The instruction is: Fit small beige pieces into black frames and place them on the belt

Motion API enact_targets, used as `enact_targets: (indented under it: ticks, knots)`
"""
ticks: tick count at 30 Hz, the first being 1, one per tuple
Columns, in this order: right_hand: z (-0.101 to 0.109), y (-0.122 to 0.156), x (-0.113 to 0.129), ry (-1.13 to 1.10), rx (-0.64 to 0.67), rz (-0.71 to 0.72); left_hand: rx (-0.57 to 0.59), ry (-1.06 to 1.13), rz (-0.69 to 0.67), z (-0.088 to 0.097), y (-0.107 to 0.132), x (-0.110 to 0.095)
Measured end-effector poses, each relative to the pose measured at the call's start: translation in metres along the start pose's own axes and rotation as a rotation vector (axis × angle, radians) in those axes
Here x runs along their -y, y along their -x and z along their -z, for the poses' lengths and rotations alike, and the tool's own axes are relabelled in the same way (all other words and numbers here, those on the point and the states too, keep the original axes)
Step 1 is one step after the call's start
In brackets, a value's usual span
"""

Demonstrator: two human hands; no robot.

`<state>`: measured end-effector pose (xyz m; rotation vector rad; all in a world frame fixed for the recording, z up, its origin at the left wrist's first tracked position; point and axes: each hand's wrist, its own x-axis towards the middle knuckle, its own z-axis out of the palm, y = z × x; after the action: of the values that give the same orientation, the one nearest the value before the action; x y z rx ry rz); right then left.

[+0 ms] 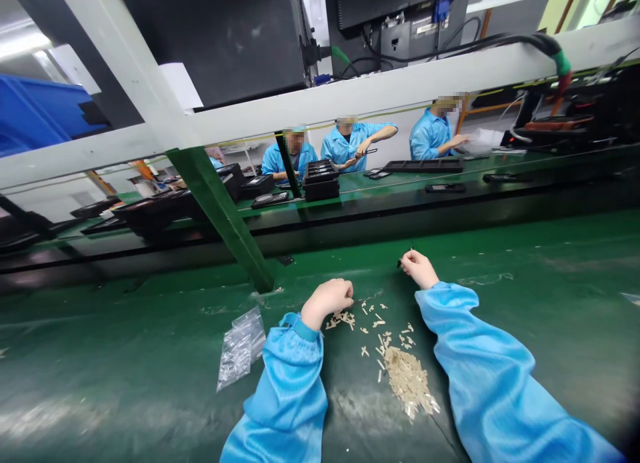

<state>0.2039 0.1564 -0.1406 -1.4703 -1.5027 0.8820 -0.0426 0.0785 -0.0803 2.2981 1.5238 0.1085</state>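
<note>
My left hand (329,299) is curled into a loose fist on the green table, its fingers resting beside a few scattered small beige parts (345,318). My right hand (417,267) is closed in a pinch, holding a small dark piece (406,256) at its fingertips a little further out on the table. Between my two blue sleeves lies a pile of small beige parts (407,380), with loose ones spread toward my hands.
A clear plastic bag (241,346) lies left of my left sleeve. A green post (223,218) slants down to the table ahead. Beyond a conveyor with black trays (321,178), three people in blue coats work at the opposite bench.
</note>
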Motion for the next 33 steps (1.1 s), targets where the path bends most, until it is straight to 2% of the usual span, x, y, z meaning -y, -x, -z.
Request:
enact_targets:
  ticks: [3, 9, 14, 19, 27, 33]
  knots:
    - [-0.001, -0.004, -0.008, 0.077, 0.020, 0.059, 0.023, -0.090, 0.033, -0.001, -0.001, -0.001]
    - [-0.004, -0.004, -0.015, 0.228, 0.146, 0.167, 0.060, -0.188, 0.044, -0.009, -0.005, -0.003]
    - [-0.001, -0.006, -0.022, 0.333, 0.212, 0.159, 0.102, -0.223, 0.069, -0.016, -0.008, -0.004]
    - [0.001, -0.006, -0.024, 0.395, 0.217, 0.138, 0.110, -0.195, 0.071, -0.015, -0.010, -0.001]
    - [0.001, -0.002, -0.019, 0.456, 0.185, 0.105, -0.016, -0.079, 0.092, -0.011, -0.010, 0.003]
    - [-0.003, 0.005, -0.004, 0.392, 0.239, 0.226, -0.102, 0.121, 0.069, -0.006, -0.009, 0.009]
